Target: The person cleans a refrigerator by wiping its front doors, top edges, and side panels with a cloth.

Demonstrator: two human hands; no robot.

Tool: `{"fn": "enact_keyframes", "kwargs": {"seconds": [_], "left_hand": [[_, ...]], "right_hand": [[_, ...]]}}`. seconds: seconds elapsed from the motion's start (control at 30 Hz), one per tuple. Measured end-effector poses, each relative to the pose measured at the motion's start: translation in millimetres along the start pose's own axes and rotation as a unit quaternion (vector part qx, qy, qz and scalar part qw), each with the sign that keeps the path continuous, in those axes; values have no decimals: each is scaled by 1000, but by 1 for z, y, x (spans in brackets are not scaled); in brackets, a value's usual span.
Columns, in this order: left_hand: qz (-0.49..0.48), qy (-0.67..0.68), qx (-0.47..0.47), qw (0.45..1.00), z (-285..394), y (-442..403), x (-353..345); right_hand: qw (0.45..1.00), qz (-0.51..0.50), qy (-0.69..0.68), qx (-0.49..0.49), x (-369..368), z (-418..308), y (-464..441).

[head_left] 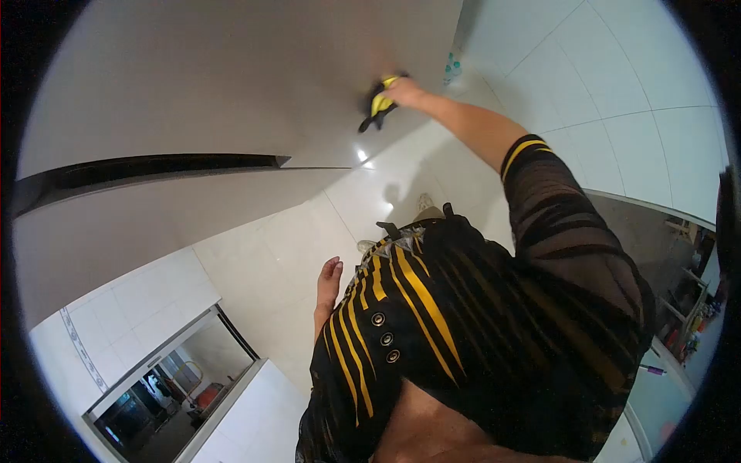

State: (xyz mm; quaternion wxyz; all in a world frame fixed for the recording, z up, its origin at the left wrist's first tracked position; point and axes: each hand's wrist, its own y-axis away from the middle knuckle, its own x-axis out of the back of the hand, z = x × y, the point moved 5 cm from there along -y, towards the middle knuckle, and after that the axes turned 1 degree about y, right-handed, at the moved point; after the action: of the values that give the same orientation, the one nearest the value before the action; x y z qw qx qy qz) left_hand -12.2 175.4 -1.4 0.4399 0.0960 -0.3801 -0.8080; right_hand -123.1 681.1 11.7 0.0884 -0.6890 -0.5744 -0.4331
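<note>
My right hand (403, 92) is closed round a yellow and black cloth (380, 103), which lies against the large smooth grey-brown panel (309, 69) at the top of the view. Part of the cloth hangs loose below the fingers, slightly blurred. Lower down, my left hand (331, 270) hangs beside my striped black and yellow top, over the pale floor. Its fingers are loosely curled and nothing shows in them.
A long dark recess (154, 163) runs across the panel at the left. Pale floor tiles (262, 247) lie below. White wall tiles (602, 85) rise at the right. A framed opening (174, 386) is at the lower left, and shelves with small items (695, 309) stand at the far right.
</note>
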Motion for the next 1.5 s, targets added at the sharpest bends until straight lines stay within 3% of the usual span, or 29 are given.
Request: {"fn": "enact_keyframes", "kwargs": {"seconds": [0.03, 0.07, 0.1, 0.13, 0.17, 0.3, 0.33, 0.37, 0.4, 0.53, 0.63, 0.7, 0.8, 0.87, 0.93, 0.97, 1.03, 1.17, 1.27, 1.33, 1.37, 1.43, 1.5], "left_hand": [[2, 2, 3, 1000, 2, 2, -1], [8, -19, 12, 1000, 4, 4, -2], [15, -39, 22, 999, 7, 8, -4], [17, -45, 36, 998, 17, 16, -9], [23, -41, 44, 998, 9, 16, -10], [-7, -72, 80, 994, -8, 13, -20], [-23, -78, 59, 995, -13, 7, -22], [-41, -85, 38, 995, -17, 1, -24], [-40, -93, 44, 994, -7, 0, -30], [-54, -67, -1, 996, 18, -17, -31], [-56, -109, -64, 990, 30, -30, -19], [-48, -70, -75, 994, 30, -32, -10], [-26, -55, -85, 995, 7, -31, 10], [-7, -35, -75, 997, -21, -27, 30], [23, -12, -52, 998, -48, -17, 45], [30, 4, -46, 998, -56, -10, 51], [42, 6, -4, 999, -80, 6, 63], [-31, 121, 43, 991, -146, -2, 67], [-28, 86, 15, 996, -115, -11, 71], [-26, 54, -24, 998, -50, -4, 75], [-29, 57, -26, 998, -47, -15, 76], [-27, 53, -98, 993, -35, -35, 77], [-38, 77, -100, 991, -17, -45, 75]], "right_hand": [[999, 15, 32, -10, 22, 17, 8], [986, 40, 162, 32, 45, 35, 15], [956, 184, 198, 118, 35, 112, -29], [976, 180, 119, 26, 62, 135, -23], [982, 148, 119, 4, 87, 136, -7], [977, 98, 183, -55, 97, 117, 4], [977, 135, 165, 17, 90, 95, 14], [978, 121, 168, 30, 77, 76, 18], [971, 136, 155, 119, 60, 55, 20], [995, -45, 14, 92, -26, -54, 14], [983, -114, 10, 143, -67, -136, 20], [976, -73, 11, 203, -81, -161, 16], [964, -147, 71, 208, -97, -140, -17], [953, -161, 190, 173, -109, -116, -28], [965, -109, 178, 161, -134, -68, -57], [960, -120, 189, 169, -133, -80, -53], [955, -137, 256, 56, -124, -99, -35], [951, -164, 214, 151, -152, -193, -11], [965, -128, 136, 186, -175, -211, -18], [973, -219, 10, 78, -172, -200, -15], [973, -217, 14, 77, -163, -197, -10], [975, -140, 53, 162, -134, -191, 4], [929, -106, 322, 145, -137, -114, -36]]}}
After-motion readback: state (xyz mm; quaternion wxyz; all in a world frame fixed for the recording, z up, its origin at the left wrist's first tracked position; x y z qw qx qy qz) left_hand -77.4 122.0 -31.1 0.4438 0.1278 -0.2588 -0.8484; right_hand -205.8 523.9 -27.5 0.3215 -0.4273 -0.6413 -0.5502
